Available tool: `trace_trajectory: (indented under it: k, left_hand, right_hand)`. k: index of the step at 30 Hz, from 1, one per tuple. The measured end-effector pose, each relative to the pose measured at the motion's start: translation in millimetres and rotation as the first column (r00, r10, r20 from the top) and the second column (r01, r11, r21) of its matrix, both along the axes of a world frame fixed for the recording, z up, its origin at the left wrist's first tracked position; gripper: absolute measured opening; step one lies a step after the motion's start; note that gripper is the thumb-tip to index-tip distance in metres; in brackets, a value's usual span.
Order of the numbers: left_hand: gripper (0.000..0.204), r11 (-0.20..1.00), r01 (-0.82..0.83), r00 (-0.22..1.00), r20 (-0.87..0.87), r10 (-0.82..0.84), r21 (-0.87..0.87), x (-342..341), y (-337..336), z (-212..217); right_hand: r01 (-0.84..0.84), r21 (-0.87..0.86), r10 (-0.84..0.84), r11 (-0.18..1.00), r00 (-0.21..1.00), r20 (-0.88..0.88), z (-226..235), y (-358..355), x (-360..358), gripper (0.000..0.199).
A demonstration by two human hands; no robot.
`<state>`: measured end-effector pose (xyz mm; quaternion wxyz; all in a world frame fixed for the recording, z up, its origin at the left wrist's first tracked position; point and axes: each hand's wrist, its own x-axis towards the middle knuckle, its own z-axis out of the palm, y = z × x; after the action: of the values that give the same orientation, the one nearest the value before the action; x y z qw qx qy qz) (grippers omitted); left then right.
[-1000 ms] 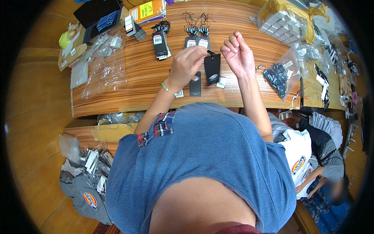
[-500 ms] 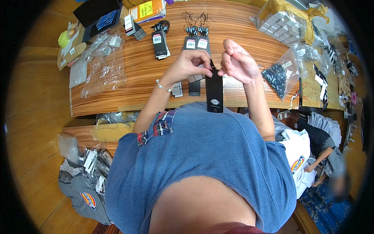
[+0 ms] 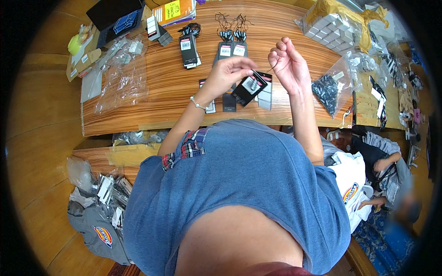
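My left hand (image 3: pixel 229 75) pinches a black hang tag (image 3: pixel 250 90) by its top edge; the tag hangs tilted above the table's near side. A thin dark string (image 3: pixel 275 67) runs from near the tag to my right hand (image 3: pixel 291 66), whose fingers are closed on it. Just beyond my hands, tags with strings lie in two stacks, a left strung tag stack (image 3: pixel 224 49) and a right strung tag stack (image 3: pixel 240 48). Partly behind the held tag are a pale card stack (image 3: pixel 264 97) and a dark tag (image 3: pixel 229 105).
Further left lies another strung tag bundle (image 3: pixel 188 51). A clear bag of black strings (image 3: pixel 328 93) sits to the right, below a taped pack of small white boxes (image 3: pixel 329 31). Clear plastic (image 3: pixel 122 80), a laptop (image 3: pixel 113 20) and notebooks (image 3: pixel 175 11) occupy the left. A co-worker's hand (image 3: pixel 381 164) shows at lower right.
The black tag has risen and tilted in my left hand, showing a different face. My right hand has moved up and away, drawing out the string. The co-worker's arms have shifted.
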<state>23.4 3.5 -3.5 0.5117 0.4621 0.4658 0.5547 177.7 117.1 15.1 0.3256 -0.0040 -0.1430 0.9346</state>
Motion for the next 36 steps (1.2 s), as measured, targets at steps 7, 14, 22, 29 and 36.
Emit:
trace_trajectory:
  k: [7,14,22,29,36]
  left_hand:
    - [0.005,0.996,-0.031,0.995,-0.089,0.038,0.078,-2.7,1.3,7.0]
    - [0.015,0.989,-0.049,0.997,-0.045,0.056,0.14,0.5,-2.8,9.0]
    - [0.015,0.922,-0.223,0.896,-0.306,0.322,0.317,-7.9,-5.7,36.4]
    - [0.016,0.917,-0.205,0.902,-0.297,0.312,0.341,-8.0,-2.7,37.3]
    - [0.017,0.935,-0.199,0.912,-0.295,0.286,0.293,-6.9,-3.2,37.2]
  right_hand:
    - [-0.039,-0.025,0.037,0.999,0.996,-0.081,2.2,-2.7,0.8,0.014]
    - [0.097,0.202,-0.124,0.975,0.984,0.128,12.9,-4.9,2.6,0.014]
    - [-0.186,0.713,-0.366,0.676,0.755,0.544,28.6,-28.2,4.0,0.011]
    - [-0.163,0.739,-0.373,0.654,0.78,0.502,28.0,-32.2,-1.5,0.009]
    - [-0.166,0.726,-0.376,0.667,0.766,0.521,25.8,-31.4,-0.5,0.011]
